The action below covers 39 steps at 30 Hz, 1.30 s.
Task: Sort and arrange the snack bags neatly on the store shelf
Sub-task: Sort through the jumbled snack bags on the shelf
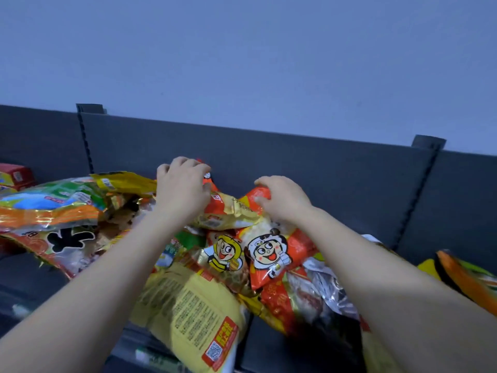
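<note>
A loose heap of snack bags lies on the dark shelf [269,343]. My left hand [181,188] grips the top of a red and gold bag [223,208] at the back of the heap. My right hand [281,197] grips the top edge of a red bag with a cartoon face [271,254]. A bag with a bee figure [224,254] lies just left of it. A large yellow bag [188,313] lies printed side down near the front. Both forearms reach over the heap and hide part of it.
An orange and green bag [51,205] and others are piled at the left, with a red box [16,176] behind. An orange and black bag [468,278] lies at the right. The dark back panel [295,162] with slotted uprights [419,195] stands behind.
</note>
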### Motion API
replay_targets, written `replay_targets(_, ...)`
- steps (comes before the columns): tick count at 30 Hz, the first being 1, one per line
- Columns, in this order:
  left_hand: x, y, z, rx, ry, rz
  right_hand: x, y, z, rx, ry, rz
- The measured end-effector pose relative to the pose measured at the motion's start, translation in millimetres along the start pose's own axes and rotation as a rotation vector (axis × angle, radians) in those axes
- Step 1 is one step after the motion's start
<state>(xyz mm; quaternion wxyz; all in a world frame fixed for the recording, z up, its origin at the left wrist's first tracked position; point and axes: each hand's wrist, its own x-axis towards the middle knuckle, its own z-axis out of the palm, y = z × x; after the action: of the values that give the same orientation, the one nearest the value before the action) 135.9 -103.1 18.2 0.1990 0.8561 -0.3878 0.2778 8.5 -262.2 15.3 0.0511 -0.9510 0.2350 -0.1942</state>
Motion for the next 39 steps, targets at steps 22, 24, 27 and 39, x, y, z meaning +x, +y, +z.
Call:
replay_targets(22, -144, 247, -28, -0.320, -0.725, 0.180, -272, 159, -80, -0.132, -0.147, 0.275)
replay_targets(24, -152, 250, -33, -0.342, -0.691, 0.129, -289, 164, -79, -0.116, -0.165, 0.262)
replay_targets(27, -161, 252, -38, -0.359, -0.634, 0.112, -310, 168, -76, -0.082, -0.198, 0.269)
replay_targets(39, -122, 272, -68, -0.950, -0.283, -0.220, -318, 222, -86, -0.191, -0.089, 0.386)
